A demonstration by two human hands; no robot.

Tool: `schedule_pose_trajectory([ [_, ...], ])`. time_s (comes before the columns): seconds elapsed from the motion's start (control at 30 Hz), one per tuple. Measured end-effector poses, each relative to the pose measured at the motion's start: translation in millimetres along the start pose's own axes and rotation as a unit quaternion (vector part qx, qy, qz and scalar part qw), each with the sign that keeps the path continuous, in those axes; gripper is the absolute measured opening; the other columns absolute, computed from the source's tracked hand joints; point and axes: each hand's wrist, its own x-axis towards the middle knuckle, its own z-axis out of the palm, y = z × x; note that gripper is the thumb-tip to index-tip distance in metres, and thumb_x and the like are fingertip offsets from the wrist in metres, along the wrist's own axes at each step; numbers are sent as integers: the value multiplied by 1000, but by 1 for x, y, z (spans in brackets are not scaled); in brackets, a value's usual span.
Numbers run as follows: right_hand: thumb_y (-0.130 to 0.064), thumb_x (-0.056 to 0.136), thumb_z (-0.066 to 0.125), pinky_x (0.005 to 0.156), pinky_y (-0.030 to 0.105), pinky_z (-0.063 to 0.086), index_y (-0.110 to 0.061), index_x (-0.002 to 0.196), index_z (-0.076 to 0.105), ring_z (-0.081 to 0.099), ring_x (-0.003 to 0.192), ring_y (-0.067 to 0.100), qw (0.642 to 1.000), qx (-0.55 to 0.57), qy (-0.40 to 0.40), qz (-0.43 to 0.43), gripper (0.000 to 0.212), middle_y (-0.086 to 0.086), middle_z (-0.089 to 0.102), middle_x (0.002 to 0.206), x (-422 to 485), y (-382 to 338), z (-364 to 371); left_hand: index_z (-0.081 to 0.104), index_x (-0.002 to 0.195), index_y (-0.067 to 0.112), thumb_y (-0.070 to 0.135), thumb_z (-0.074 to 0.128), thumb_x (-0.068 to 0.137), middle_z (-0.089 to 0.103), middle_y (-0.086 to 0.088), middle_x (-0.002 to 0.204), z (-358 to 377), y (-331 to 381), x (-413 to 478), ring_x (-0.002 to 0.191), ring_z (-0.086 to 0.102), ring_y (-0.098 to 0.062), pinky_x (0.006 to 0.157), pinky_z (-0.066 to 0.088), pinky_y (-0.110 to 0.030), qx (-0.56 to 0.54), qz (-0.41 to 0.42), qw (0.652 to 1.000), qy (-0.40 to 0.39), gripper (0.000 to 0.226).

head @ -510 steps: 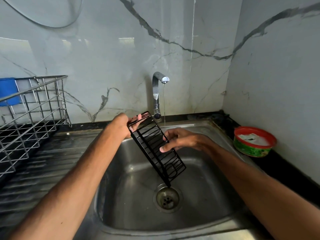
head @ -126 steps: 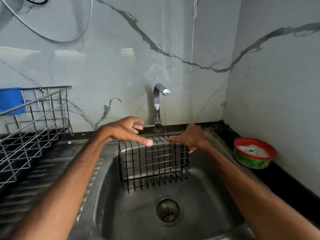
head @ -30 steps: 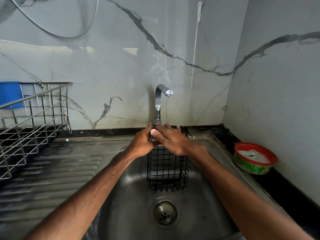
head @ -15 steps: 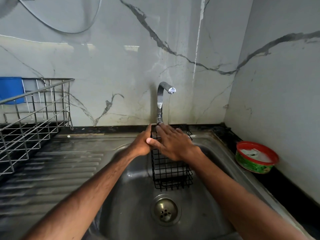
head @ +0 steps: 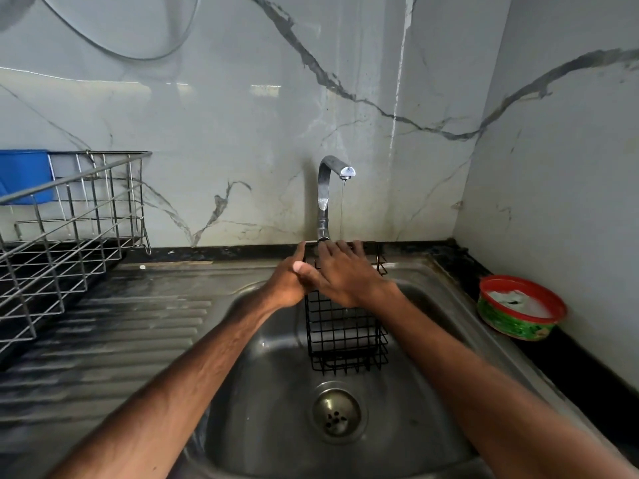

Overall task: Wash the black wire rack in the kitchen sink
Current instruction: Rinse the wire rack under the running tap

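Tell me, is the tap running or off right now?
Running: a thin stream falls from the tap toward the right hand, which rests on top of the black wire rack.

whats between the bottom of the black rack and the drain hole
Nothing: the head view shows only a bare strip of the steel sink floor between the black wire rack and the drain.

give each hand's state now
Left hand: at the black wire rack, grip hidden, cannot tell.
Right hand: open, fingers flat on the rack.
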Motion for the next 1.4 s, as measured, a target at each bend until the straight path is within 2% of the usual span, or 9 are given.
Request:
schedule_pose_trajectory([
  [0.2,-85,82,-8,116,62,24,-7,137,51,39,142,31,994,61,-85,-14,112,17,49,146,39,-16,-4,52,125,15,-6,59,96,61,2,114,-2,9,-6,110,62,-16,87,55,-18,-79,40,996,1,36],
  [0.27,-80,89,-3,110,55,36,-15,133,57,48,135,29,989,102,-104,-25,99,11,55,142,43,-5,-10,53,135,15,19,80,86,64,8,118,-3,11,-3,114,62,-12,87,51,-11,-67,3,997,-40,56],
  [0.37,-75,93,-2,114,54,32,-28,147,46,39,144,24,984,134,-106,-46,86,2,44,155,39,12,-13,39,150,19,69,86,59,57,2,143,-6,6,-2,128,55,-15,106,50,-31,-24,-23,999,-31,114],
  [0.47,-69,98,6,111,50,37,-32,146,44,47,137,22,989,118,-56,-75,72,-1,51,150,26,27,-10,39,147,27,87,78,49,58,5,140,-6,0,1,128,56,-16,107,51,-40,-5,-27,1000,-7,121],
  [0.67,-77,95,14,98,49,48,-17,121,54,58,115,24,992,123,-29,11,77,6,62,122,1,77,-5,26,155,22,53,85,75,53,2,137,-3,5,-1,127,53,-19,104,47,-35,-24,-40,999,-13,104],
  [0.8,-70,99,15,111,50,36,-9,138,46,44,135,29,995,82,-7,52,79,15,49,144,-15,72,1,18,159,20,50,85,76,48,-6,150,-4,7,-2,135,50,-25,106,44,-36,-32,-39,999,-19,111],
  [0.93,-60,102,10,121,61,7,-7,150,30,25,149,30,999,-5,24,-38,74,16,34,157,-22,21,5,17,159,14,21,82,85,57,-6,132,-6,6,0,112,59,-20,84,50,-22,0,-36,999,-24,99],
  [1.03,-61,103,12,122,60,10,-4,152,24,21,151,30,994,34,7,-107,76,17,30,159,-16,-6,9,24,152,5,4,76,86,54,-10,127,-11,2,-1,112,60,-26,81,52,-23,50,11,999,-16,85],
  [1.4,-73,94,5,104,52,43,-27,147,40,54,126,24,994,79,-31,-67,78,5,57,140,4,41,-14,25,150,18,42,94,67,51,7,125,-11,4,-3,116,54,-13,85,49,-21,2,-21,999,-29,110],
])
